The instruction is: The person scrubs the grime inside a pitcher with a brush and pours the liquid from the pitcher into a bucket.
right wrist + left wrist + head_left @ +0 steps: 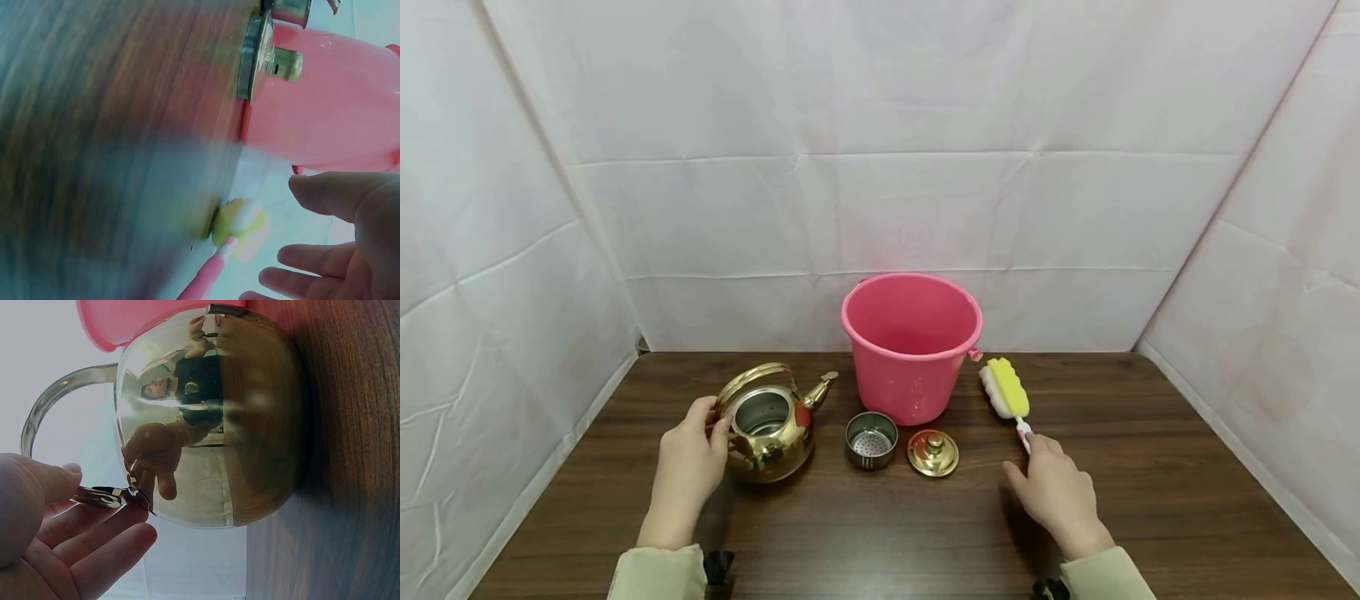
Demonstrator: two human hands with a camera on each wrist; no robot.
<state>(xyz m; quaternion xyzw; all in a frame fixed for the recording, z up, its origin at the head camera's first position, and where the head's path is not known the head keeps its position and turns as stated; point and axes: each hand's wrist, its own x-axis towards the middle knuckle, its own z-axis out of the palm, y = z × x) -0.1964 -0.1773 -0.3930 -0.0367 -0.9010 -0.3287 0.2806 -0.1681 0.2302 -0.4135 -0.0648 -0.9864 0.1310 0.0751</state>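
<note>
My left hand (688, 460) pinches the lower end of the arched handle on a shiny gold teapot (778, 462), thumb on one side and fingers on the other. The teapot stands upright on the table, lidless, its spout toward the bucket. Over the handle of a yellow-and-white sponge brush (1009, 390) is my right hand (1060, 493). In the right wrist view its fingers are loosely spread, apart from the pink brush handle (206, 273). A perforated metal strainer (871, 448) and a gold knobbed lid (933, 454) lie between the hands.
A pink bucket (895, 387) stands upright behind the strainer and lid. Everything rests on a dark wooden table (880, 533). White cloth walls (715, 217) enclose the back and both sides.
</note>
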